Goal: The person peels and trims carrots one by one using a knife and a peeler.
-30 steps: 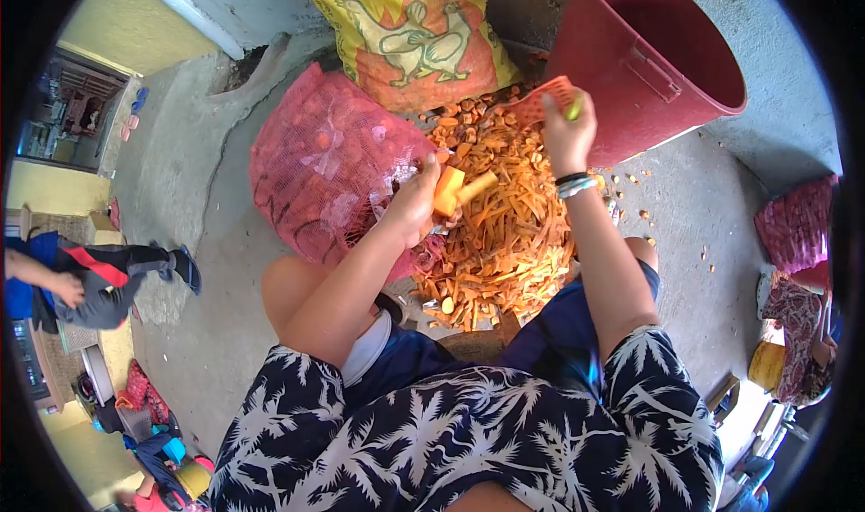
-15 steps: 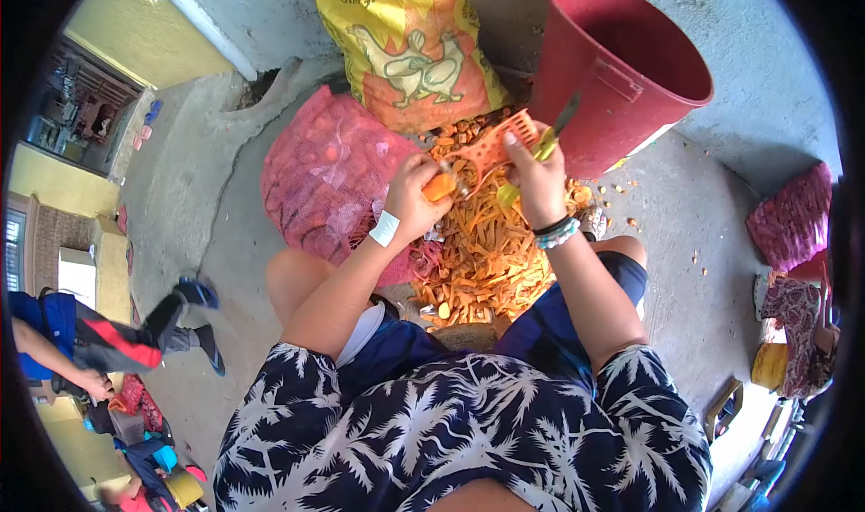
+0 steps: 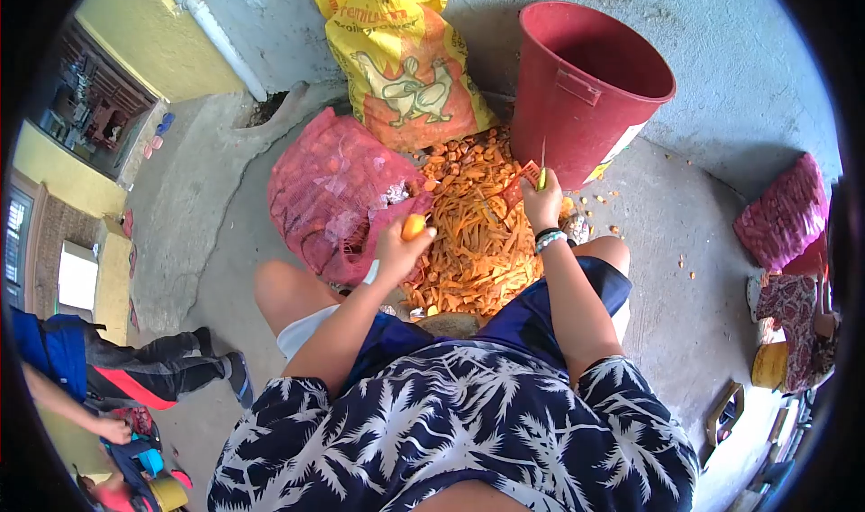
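Observation:
My left hand (image 3: 398, 253) is closed around a peeled carrot (image 3: 414, 226), whose rounded orange end shows above the fingers. In my right hand (image 3: 541, 209) are a knife with a yellow-green handle (image 3: 541, 180), blade pointing away from me, and an orange plastic peeler (image 3: 522, 186) with slots. Below both hands spreads a heap of orange peelings (image 3: 478, 233), with cut chunks (image 3: 464, 158) at its far side. A pink mesh sack (image 3: 315, 188) of carrots lies left of the heap, close to my left hand.
A yellow feed sack (image 3: 410, 89) printed with birds leans on the wall behind the heap. Right of it stands a tall red bin (image 3: 577, 107). A full purple mesh sack (image 3: 784, 210) rests far right. At the left, another person (image 3: 135, 368) is on the concrete floor (image 3: 221, 287).
My hands have moved apart. The left one has drawn back toward me with the carrot, and the peeler has come away from it. The knife now points more straight ahead.

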The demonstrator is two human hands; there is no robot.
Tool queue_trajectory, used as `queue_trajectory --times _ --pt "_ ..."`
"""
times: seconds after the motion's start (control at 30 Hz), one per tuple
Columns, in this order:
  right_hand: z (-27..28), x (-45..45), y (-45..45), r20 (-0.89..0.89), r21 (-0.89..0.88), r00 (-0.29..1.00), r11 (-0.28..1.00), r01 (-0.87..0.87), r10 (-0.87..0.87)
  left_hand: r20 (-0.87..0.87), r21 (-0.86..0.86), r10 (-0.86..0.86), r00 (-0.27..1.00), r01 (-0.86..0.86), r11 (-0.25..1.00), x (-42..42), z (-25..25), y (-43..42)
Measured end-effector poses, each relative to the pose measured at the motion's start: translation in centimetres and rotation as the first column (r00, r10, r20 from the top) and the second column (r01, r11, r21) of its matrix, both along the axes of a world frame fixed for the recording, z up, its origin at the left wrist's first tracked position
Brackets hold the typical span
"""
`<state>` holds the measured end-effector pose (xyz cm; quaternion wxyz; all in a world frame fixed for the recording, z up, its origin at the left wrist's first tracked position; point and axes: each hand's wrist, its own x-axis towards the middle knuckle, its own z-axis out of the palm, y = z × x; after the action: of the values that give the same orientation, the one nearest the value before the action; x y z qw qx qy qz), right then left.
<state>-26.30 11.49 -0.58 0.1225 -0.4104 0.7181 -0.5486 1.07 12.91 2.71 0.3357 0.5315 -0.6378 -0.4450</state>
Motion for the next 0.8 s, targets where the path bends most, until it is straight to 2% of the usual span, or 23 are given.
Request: queue_trajectory --times 0.03,0.07,0.1,0.13,0.17,0.2,0.23,0.27,0.3,0.33,0.37,0.4,0.43,0.47,0.5,0.53,0.6,0.63,0.67,0.7,0.77,0.8 --pt "-0.3 -0.2 0.0 -0.004 0.000 1.000 1.000 -0.005 0.005 -0.159 0.313 0.065 0.985 -0.012 0.950 0.2 0.1 0.1" --pt "-0.6 -0.2 0.2 0.017 -0.015 1.000 1.000 -0.021 0.021 -0.162 0.313 0.069 0.984 -0.015 0.950 1.1 -1.2 -0.2" --pt "-1.0 -0.3 0.3 0.037 -0.029 0.999 0.999 -0.035 0.036 -0.164 0.561 0.131 0.978 -0.017 0.828 2.5 -3.9 -0.7" --pt "-1.0 -0.4 0.6 0.032 -0.029 0.999 0.999 -0.035 0.036 -0.150 0.766 0.187 0.971 -0.005 0.642 3.0 -6.0 -1.3" --pt "-1.0 -0.6 0.8 0.064 -0.051 0.997 0.998 -0.030 0.033 -0.156 0.765 0.185 0.970 0.001 0.643 2.7 -7.1 -1.9" --pt "-1.0 -0.8 0.9 0.099 -0.074 0.995 0.997 -0.022 0.029 -0.015 0.741 -0.001 1.000 0.012 0.672 2.4 -7.8 -2.9" --pt "-1.4 -1.4 1.0 0.179 -0.005 0.983 1.000 -0.024 0.025 0.136 0.717 -0.183 0.974 0.030 0.696 1.6 -6.3 -3.7" --pt "-1.8 -2.0 0.9 0.181 -0.006 0.983 1.000 -0.018 0.019 0.163 0.657 -0.189 0.968 0.036 0.753 -0.3 -4.7 -5.3" --pt "-2.2 -2.5 0.8 0.247 -0.014 0.969 1.000 0.007 -0.003 0.137 0.596 -0.255 0.957 0.127 0.793 -2.6 -2.3 -7.8" --pt "-2.6 -2.9 0.9 0.312 -0.015 0.950 0.999 0.030 -0.024 0.088 0.448 -0.335 0.938 0.263 0.855 -5.6 3.0 -9.6" --pt "-2.8 -3.2 1.0 0.241 0.049 0.967 0.997 0.067 -0.077 0.205 0.279 -0.410 0.889 0.348 0.895 -8.0 8.2 -12.4" --pt "-2.5 -3.1 1.2 0.287 0.091 0.952 0.993 0.079 -0.102 -0.293 0.096 -0.372 0.881 0.414 0.905 -9.8 12.2 -13.1" --pt "-3.6 -3.6 0.9 0.237 0.148 0.963 0.985 0.091 -0.125 -0.344 0.016 -0.347 0.873 0.375 0.927 -10.8 17.5 -13.6" --pt "-5.0 -3.9 0.7 0.185 0.210 0.973 0.973 0.099 -0.139 -0.467 -0.036 -0.276 0.840 0.294 0.955 -11.1 20.8 -14.3" --pt "-4.9 -3.5 0.8 0.284 0.139 0.953 0.988 0.071 -0.109 -0.493 -0.124 -0.291 0.820 0.265 0.956 -10.7 24.0 -14.6" --pt "-4.0 -2.9 0.9 0.266 0.202 0.957 0.978 0.059 -0.112 -0.514 -0.216 -0.309 0.800 0.227 0.950 -9.9 25.6 -15.3" --pt "-2.9 -2.1 0.9 0.269 0.142 0.963 0.990 -0.025 -0.015 -0.368 -0.496 -0.274 0.889 0.061 0.866 -8.1 24.3 -17.3" --pt "-1.7 -1.6 0.8 0.212 0.152 0.977 0.986 -0.065 0.032 -0.074 -0.538 -0.242 0.967 0.165 0.826 -5.9 23.1 -18.1" --pt "-3.6 -2.2 0.1 0.287 0.082 0.953 0.989 -0.126 0.098 0.034 -0.503 -0.121 0.992 0.122 0.856 -4.0 20.9 -18.2" --pt "-2.7 -1.4 -0.1 0.326 0.062 0.935 0.984 -0.169 0.140 0.147 -0.472 -0.005 0.989 0.075 0.879 -2.4 18.5 -17.9" --pt "-0.9 -0.5 -0.7 0.364 0.046 0.913 0.975 -0.216 0.185 0.169 -0.587 0.077 0.983 0.037 0.809 1.9 9.2 -20.4" --pt "-0.8 -0.3 -1.2 0.353 0.087 0.912 0.964 -0.251 0.206 0.106 -0.328 0.105 0.989 -0.065 0.942 3.3 5.7 -19.3"
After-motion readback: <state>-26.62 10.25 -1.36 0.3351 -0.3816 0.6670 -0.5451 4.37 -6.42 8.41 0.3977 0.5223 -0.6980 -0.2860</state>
